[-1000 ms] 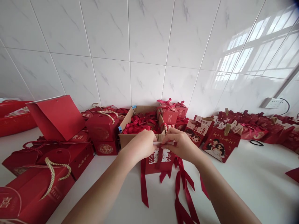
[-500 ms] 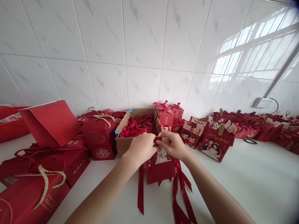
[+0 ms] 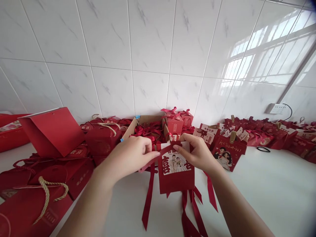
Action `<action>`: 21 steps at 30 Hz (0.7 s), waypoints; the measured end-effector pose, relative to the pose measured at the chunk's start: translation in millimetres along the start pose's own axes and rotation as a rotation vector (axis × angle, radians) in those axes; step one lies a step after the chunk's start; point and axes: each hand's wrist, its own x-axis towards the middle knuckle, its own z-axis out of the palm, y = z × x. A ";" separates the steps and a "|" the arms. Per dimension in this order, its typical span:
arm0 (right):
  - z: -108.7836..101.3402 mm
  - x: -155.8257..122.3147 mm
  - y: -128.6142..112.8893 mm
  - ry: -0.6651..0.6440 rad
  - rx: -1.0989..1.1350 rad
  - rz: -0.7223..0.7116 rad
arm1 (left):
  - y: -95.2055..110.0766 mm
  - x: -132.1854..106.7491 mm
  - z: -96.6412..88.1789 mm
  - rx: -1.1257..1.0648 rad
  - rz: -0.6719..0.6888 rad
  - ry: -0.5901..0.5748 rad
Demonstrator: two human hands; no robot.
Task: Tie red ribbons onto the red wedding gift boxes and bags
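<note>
A red candy box (image 3: 176, 184) printed with a bride and groom and large characters hangs upright in front of me, above the white table. My right hand (image 3: 198, 153) pinches its scalloped top flap between thumb and fingers. To the left of the box, my left hand (image 3: 130, 158) is closed, thumb against fingers, on a red ribbon that runs to the top of the box. The part under the fingers is hidden. Loose red ribbons (image 3: 148, 204) dangle below on both sides. Behind my hands stands a cardboard box (image 3: 129, 128) filled with red ribbon.
Stacked red gift boxes (image 3: 79, 172) with rope handles (image 3: 44, 197) stand on the left. Small boxes tied with bows (image 3: 174, 125) are at the back. More finished-looking boxes (image 3: 228, 151) line the right, near a black hair tie (image 3: 263, 149) and a wall socket (image 3: 275, 108).
My left hand has moved left, away from my right, drawing the red ribbon out sideways. The candy box has turned so its printed front shows, and my right hand has shifted slightly right.
</note>
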 end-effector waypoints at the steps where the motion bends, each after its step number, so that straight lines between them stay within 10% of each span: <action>1: -0.7 0.3 0.2 0.005 -0.008 -0.004 | -4.3 -2.7 -4.8 -0.018 0.010 -0.011; 13: -6.9 -4.4 -6.3 0.108 0.104 0.013 | -10.2 8.6 -5.6 -0.102 0.095 -0.110; 21: -11.1 -6.3 -10.5 0.067 0.124 0.036 | -14.9 0.6 -27.2 -0.413 0.269 0.173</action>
